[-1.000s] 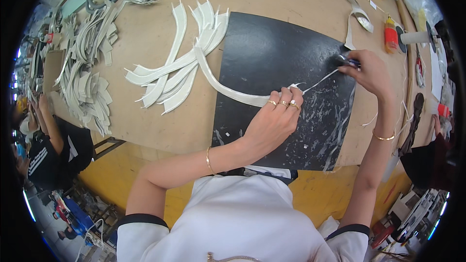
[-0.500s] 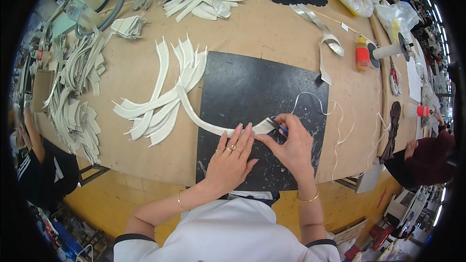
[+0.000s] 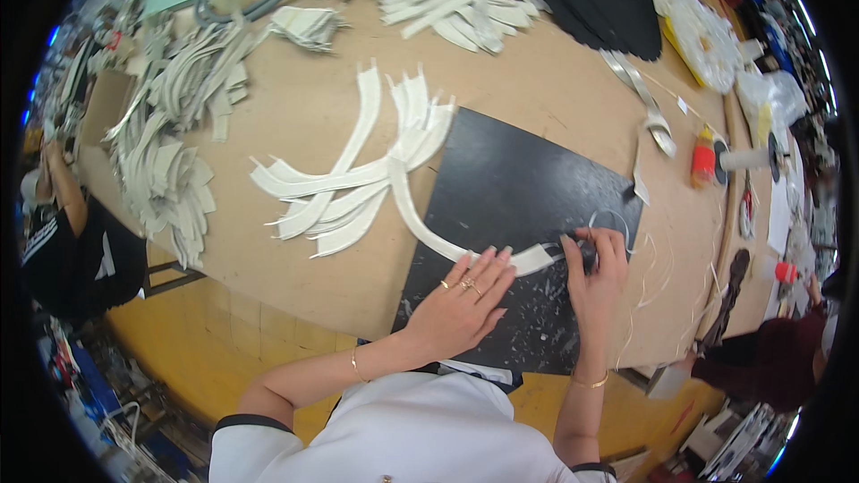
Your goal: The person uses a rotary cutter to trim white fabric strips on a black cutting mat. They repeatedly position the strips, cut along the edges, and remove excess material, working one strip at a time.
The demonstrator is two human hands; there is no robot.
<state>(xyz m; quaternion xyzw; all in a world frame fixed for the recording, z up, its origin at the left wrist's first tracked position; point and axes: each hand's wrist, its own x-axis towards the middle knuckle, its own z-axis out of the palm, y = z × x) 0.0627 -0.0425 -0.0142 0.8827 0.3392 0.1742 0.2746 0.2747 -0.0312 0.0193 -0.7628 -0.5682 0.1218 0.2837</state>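
A curved white fabric strip point(image 3: 429, 237) runs from a pile of similar strips point(image 3: 344, 183) onto a black cutting mat point(image 3: 501, 170). My left hand point(image 3: 461, 304) lies flat on the strip near its right end, fingers stretched out and pressing it to the mat. Just past that end, my right hand point(image 3: 598, 277) is closed around small snips point(image 3: 586, 255), mostly hidden by the fingers. Their dark tip is close to the strip's end; whether it touches cannot be made out. A thin white cord point(image 3: 613, 212) loops out beyond my right hand.
Bundles of pale strips point(image 3: 179, 116) lie at the left, more strips point(image 3: 447, 0) at the back. Black fabric point(image 3: 591, 0), a silvery ribbon point(image 3: 644, 98), a red-and-yellow bottle point(image 3: 703, 158) and a spool point(image 3: 747, 159) lie toward the right. People stand at both sides.
The view has shifted, so the table appears turned. My right hand with the snips has drawn rightward, away from my left hand, which stays flat on the strip.
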